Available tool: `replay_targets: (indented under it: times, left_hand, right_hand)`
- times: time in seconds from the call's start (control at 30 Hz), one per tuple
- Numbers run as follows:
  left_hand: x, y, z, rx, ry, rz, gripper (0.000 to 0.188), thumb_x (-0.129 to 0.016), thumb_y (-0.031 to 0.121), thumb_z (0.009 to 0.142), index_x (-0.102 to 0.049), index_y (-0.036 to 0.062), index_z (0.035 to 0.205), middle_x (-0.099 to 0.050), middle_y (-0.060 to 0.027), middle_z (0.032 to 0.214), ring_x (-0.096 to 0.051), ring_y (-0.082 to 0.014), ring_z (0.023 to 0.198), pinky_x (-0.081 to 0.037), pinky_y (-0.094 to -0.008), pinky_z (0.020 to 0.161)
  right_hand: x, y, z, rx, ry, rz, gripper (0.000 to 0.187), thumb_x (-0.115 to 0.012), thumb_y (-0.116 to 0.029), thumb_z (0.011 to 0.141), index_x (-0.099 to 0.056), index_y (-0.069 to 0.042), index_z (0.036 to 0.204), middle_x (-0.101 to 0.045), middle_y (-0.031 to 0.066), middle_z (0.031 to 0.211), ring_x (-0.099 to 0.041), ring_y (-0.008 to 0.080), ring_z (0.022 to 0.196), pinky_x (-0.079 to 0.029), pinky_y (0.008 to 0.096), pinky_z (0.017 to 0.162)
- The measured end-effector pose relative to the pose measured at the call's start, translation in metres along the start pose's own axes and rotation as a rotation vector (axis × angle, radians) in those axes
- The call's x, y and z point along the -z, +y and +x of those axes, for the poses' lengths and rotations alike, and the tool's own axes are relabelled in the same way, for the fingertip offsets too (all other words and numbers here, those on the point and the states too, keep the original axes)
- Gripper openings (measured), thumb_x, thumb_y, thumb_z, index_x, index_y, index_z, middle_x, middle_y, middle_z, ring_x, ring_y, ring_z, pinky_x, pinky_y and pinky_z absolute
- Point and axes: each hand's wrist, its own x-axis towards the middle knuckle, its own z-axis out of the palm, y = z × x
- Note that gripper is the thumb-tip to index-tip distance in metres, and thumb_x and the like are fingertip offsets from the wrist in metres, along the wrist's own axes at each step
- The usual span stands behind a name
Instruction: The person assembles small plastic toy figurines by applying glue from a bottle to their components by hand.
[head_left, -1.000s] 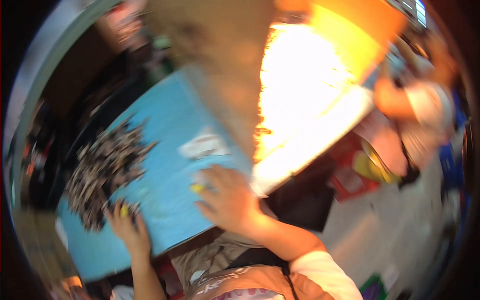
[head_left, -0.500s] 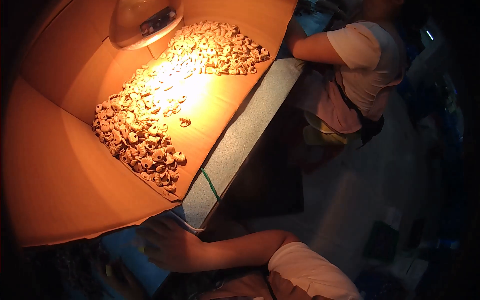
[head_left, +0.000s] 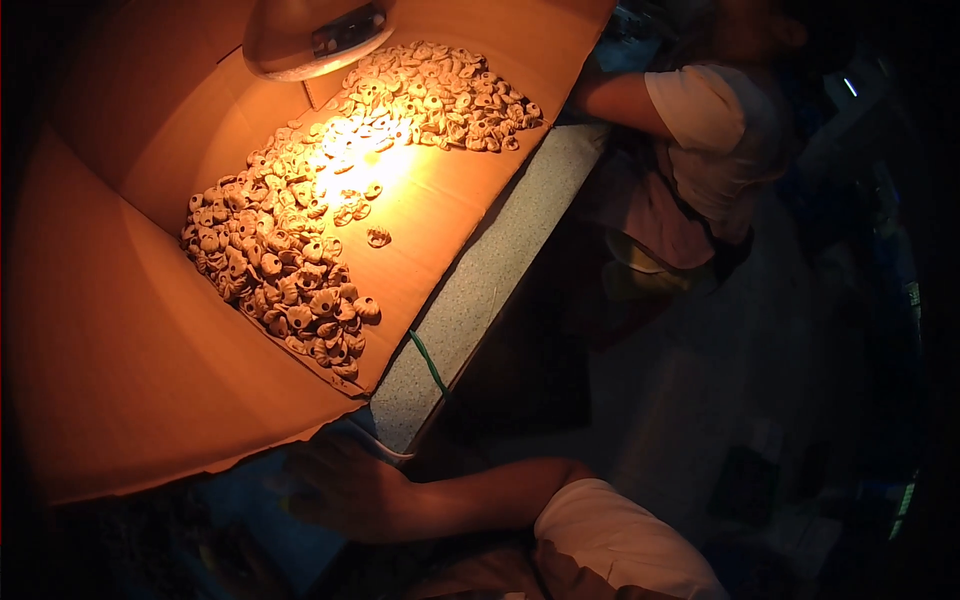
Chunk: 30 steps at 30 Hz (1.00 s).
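My right hand reaches left from a white sleeve, in deep shadow by the near corner of a cardboard box. It lies over a blue surface; a small yellowish patch shows at its fingertips. Lower left, my left hand is only a dim shape over the same dark area. Shadow hides what either hand holds and how its fingers are set. Inside the box lies a heap of small beige, ribbed, shell-like pieces, many with a dark round hole. One such piece rests apart from the heap.
A bright lamp bulb hangs over the heap. Along the box runs a speckled grey tabletop with a green twisted cord across it. A pale cable curves near my right hand. Another person sits at upper right.
The view has shifted slightly, moving the lamp right and down in the picture. Surroundings look darker. My right hand stays in about the same place; no piece in the heap visibly moves.
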Motion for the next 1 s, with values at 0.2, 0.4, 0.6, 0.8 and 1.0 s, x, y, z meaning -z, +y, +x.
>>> replay_targets:
  times: [0.2, 0.4, 0.6, 0.8, 1.0]
  left_hand:
    - [-0.008, -0.003, -0.001, 0.068, 0.004, -0.175, 0.048, -0.051, 0.003, 0.088, -0.031, -0.0016, 0.132, -0.049, -0.0182, 0.118, -0.053, -0.0249, 0.101, -0.045, -0.0338, 0.087]
    - [-0.004, -0.008, 0.000, 0.033, -0.027, 0.024, 0.050, -0.054, 0.004, 0.086, -0.032, -0.0008, 0.131, -0.049, -0.0181, 0.118, -0.052, -0.0251, 0.103, -0.044, -0.0343, 0.088]
    - [-0.005, -0.019, 0.000, 0.061, -0.039, -0.195, 0.048, -0.054, 0.002, 0.086, -0.034, -0.0012, 0.130, -0.050, -0.0174, 0.115, -0.052, -0.0243, 0.100, -0.045, -0.0342, 0.086]
    - [-0.012, 0.015, 0.002, 0.078, -0.010, -0.223, 0.045, -0.053, 0.003, 0.086, -0.036, -0.0022, 0.128, -0.050, -0.0168, 0.114, -0.052, -0.0235, 0.097, -0.044, -0.0338, 0.086]
    - [-0.004, 0.033, 0.006, 0.030, -0.006, -0.169, 0.042, -0.051, -0.002, 0.085, -0.036, -0.0001, 0.124, -0.048, -0.0143, 0.110, -0.053, -0.0211, 0.094, -0.045, -0.0318, 0.082]
  right_hand:
    - [0.006, -0.005, 0.007, 0.042, 0.010, -0.049, 0.028, -0.057, -0.020, 0.078, -0.059, -0.007, 0.104, -0.051, 0.0103, 0.092, -0.049, 0.0256, 0.091, -0.041, 0.0352, 0.077]
    - [0.008, -0.006, 0.008, 0.074, 0.047, -0.127, 0.022, -0.058, -0.021, 0.079, -0.061, -0.007, 0.096, -0.052, 0.0102, 0.093, -0.050, 0.0259, 0.089, -0.042, 0.0349, 0.076]
    - [0.003, -0.008, 0.009, 0.035, 0.060, -0.024, 0.021, -0.062, -0.019, 0.075, -0.060, -0.005, 0.090, -0.052, 0.0109, 0.089, -0.052, 0.0254, 0.086, -0.042, 0.0350, 0.071]
    - [0.007, -0.003, 0.006, 0.061, -0.075, -0.165, 0.033, -0.063, -0.025, 0.074, -0.059, -0.011, 0.104, -0.052, 0.0116, 0.109, -0.049, 0.0259, 0.100, -0.039, 0.0358, 0.079]
    - [0.008, -0.008, 0.007, 0.060, -0.240, -0.204, 0.059, -0.067, -0.040, 0.067, -0.050, -0.019, 0.120, -0.036, 0.0093, 0.135, -0.035, 0.0276, 0.122, -0.028, 0.0443, 0.096]
